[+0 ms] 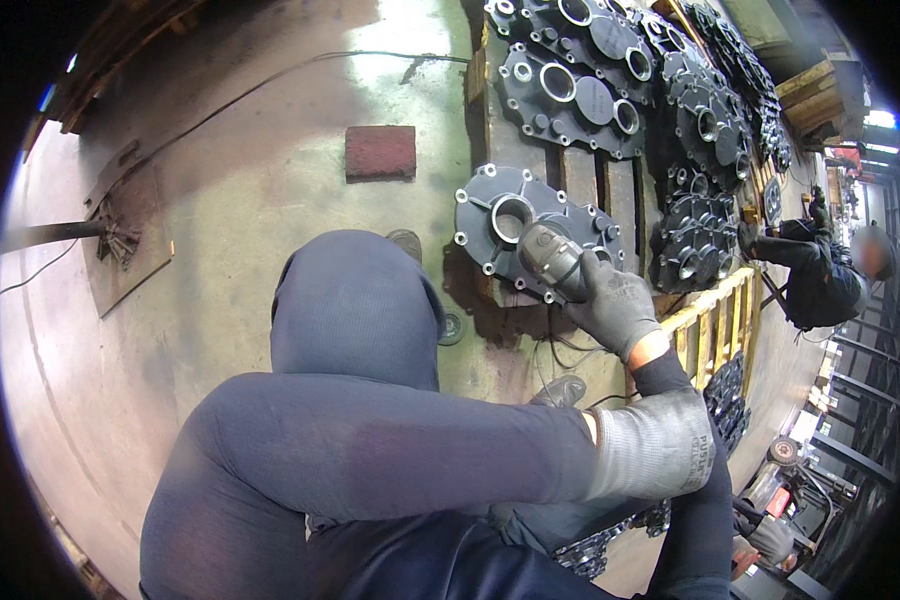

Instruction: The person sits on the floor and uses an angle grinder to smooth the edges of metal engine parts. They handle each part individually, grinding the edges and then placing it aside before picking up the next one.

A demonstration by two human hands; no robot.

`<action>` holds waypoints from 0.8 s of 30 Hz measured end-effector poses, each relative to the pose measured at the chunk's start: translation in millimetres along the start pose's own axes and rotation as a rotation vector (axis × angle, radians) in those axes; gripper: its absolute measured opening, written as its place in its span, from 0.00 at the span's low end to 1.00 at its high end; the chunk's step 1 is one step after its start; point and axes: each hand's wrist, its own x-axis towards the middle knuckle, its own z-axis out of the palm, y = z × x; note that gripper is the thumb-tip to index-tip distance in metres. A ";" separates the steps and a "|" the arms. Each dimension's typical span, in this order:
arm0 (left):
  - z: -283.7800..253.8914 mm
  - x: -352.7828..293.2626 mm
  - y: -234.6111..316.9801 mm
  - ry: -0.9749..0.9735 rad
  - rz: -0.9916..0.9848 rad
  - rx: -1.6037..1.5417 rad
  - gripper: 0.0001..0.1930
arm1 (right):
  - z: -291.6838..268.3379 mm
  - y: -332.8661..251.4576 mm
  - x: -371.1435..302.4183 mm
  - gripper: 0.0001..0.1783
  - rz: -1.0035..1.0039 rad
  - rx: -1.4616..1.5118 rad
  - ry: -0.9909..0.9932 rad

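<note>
My right hand (615, 305), in a dark grey work glove, grips a corded power tool (550, 258) that looks like a hand grinder. The tool's head lies over a dark grey cast metal housing cover (478, 215) with round bores and bolt holes along its rim. Its working end against the cover is hard to make out. Crossing in front of my body, my left arm ends at my left hand (660, 445) in a light grey glove. That hand is closed around my right forearm's dark sleeve (695, 530); its fingertips are partly hidden.
More castings (575, 95) lie in rows on wooden pallets (615, 190). A yellowish wooden frame (720, 315) stands beyond my right hand. A dark red block (380, 153) lies on the floor, and a cable (270, 75) runs across it. Another person (825, 270) works at the right.
</note>
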 end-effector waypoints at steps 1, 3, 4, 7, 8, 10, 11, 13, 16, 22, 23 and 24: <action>-0.1 -0.6 -1.0 -0.004 -0.002 0.004 0.06 | 3.7 -0.2 -0.7 0.38 -0.007 0.013 0.044; -0.5 1.6 -1.1 -0.004 0.000 0.006 0.06 | 11.6 0.5 5.6 0.37 -0.100 0.032 0.126; -0.8 4.4 -2.2 -0.008 -0.002 0.011 0.06 | 16.2 -1.3 8.1 0.36 -0.143 0.020 0.169; -1.0 6.9 -4.1 -0.015 0.001 0.021 0.06 | 24.6 -9.3 27.1 0.32 -0.168 -0.099 0.100; -0.3 8.6 -4.6 -0.013 0.009 0.020 0.06 | 25.0 -10.3 29.4 0.36 -0.160 -0.109 0.062; -1.0 6.6 -6.9 -0.001 0.004 0.021 0.06 | 24.0 -18.5 34.6 0.38 -0.175 -0.162 0.002; -2.0 7.8 -7.4 0.001 0.003 0.023 0.06 | 25.7 -16.6 34.0 0.37 -0.183 -0.177 0.010; 0.2 6.4 -8.7 0.007 0.005 0.020 0.07 | 31.5 -10.8 30.3 0.35 -0.196 -0.204 0.029; 0.9 6.7 -7.4 0.012 -0.002 0.022 0.07 | 26.4 -7.2 13.6 0.28 -0.219 -0.236 0.054; 4.0 11.4 -6.0 0.048 0.025 0.002 0.07 | 47.7 14.9 -12.9 0.38 -0.044 -0.021 0.033; 5.7 12.1 -5.5 0.056 0.032 -0.006 0.07 | 55.1 16.4 -20.7 0.40 0.015 0.074 0.057; 4.3 16.0 -2.8 0.077 0.055 -0.008 0.07 | 47.0 12.3 -32.7 0.40 0.148 0.145 0.004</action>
